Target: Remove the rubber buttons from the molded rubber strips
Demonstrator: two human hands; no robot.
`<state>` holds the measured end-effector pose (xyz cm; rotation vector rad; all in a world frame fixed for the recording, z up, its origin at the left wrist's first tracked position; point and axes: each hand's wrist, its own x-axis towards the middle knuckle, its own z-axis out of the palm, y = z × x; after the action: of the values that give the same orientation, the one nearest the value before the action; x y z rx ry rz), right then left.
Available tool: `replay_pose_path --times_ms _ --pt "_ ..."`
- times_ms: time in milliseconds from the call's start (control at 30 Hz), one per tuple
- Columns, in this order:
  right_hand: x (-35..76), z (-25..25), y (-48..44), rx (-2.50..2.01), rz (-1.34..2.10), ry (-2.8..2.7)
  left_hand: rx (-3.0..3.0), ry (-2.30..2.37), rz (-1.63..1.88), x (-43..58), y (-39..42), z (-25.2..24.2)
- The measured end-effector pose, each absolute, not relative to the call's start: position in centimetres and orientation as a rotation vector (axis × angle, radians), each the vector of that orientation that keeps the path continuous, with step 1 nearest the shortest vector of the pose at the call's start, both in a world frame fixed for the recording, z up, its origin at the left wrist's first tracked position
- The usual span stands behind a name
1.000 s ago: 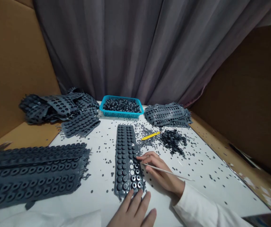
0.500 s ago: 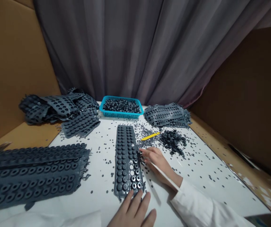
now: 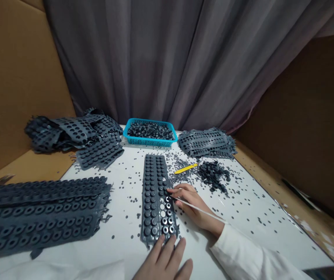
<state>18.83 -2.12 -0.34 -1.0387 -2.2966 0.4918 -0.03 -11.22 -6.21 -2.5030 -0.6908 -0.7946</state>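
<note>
Below a grey curtain (image 3: 143, 58), scattered rubber discs (image 3: 181, 165) across the white worktop (image 3: 120, 233); right fingers (image 3: 181, 189) pinching a pick (image 3: 200, 209), left fingers (image 3: 167, 249) splayed on a rubber sheet (image 3: 155, 194).

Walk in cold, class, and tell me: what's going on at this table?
A person is working on a grey rubber strip on a white table. Their left hand rests on the strip's near end. Their right hand holds a thin pick, its tip at the strip's round pieces. Some of the strip's holes are empty. Loose pieces lie scattered about, and a blue basket holds more.
</note>
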Motion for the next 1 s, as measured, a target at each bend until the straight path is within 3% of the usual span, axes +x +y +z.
replay_pose_path --times_ms 267,567,1000 --pt "19.2 -1.8 0.0 -1.071 0.03 -2.398 -2.55 -0.735 -0.784 0.0 -11.4 -6.2" --pt "17.9 0.1 -1.5 -0.984 0.598 -2.289 -2.474 -0.752 -0.892 0.4 -11.2 -5.5" --pt "18.0 -0.2 -1.4 -0.967 0.612 -2.339 -2.519 -0.753 -0.807 0.1 -11.4 -5.5"
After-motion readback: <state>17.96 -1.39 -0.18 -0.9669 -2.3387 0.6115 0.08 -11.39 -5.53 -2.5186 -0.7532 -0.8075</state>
